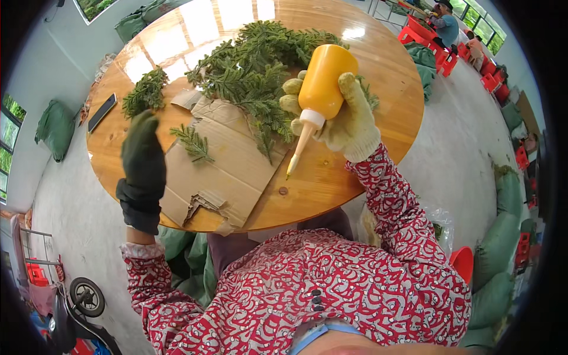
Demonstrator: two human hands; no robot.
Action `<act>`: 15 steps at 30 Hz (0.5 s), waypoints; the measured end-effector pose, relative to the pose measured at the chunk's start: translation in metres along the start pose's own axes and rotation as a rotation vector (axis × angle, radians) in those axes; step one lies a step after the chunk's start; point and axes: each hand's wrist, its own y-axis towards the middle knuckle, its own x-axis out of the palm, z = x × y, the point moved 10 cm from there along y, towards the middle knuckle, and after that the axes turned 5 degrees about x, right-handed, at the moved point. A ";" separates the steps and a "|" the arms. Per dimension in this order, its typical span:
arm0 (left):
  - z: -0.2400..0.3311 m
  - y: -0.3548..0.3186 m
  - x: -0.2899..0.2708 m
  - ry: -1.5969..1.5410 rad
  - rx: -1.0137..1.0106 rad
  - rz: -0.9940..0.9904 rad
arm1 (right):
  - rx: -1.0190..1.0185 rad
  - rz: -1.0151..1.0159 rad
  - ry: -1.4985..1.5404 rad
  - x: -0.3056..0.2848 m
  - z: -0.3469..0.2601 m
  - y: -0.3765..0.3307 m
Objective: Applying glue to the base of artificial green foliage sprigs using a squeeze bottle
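My right hand (358,129), in a pale work glove, grips a yellow squeeze bottle (327,80). The bottle is tilted nozzle-down, its tip above the wood near the cardboard's right edge. On the left, my left hand (144,151) wears a dark green glove and is raised by the cardboard's left edge; its fingers are blurred and partly hidden. Just beyond it lies a small bunch of green artificial fir sprigs (145,90). One loose sprig (194,144) rests on the torn cardboard sheet (222,168). A larger heap of fir sprigs (254,74) covers the table's middle, overlapping the cardboard.
The round wooden table (387,65) stands in front of me. A dark phone (102,113) lies near its left edge. Green sacks (56,129) and a scooter (83,307) are on the floor. At the far right, people sit near red stools (445,62).
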 end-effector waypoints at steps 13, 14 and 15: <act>0.141 0.042 0.180 -0.900 0.282 -0.372 | -0.012 -0.165 0.092 -0.002 -0.017 -0.004; 0.142 0.042 0.181 -0.897 0.282 -0.373 | -0.013 -0.167 0.093 0.002 -0.018 -0.005; 0.139 0.042 0.182 -0.951 0.223 -0.371 | -0.032 -0.135 0.095 0.005 -0.019 -0.006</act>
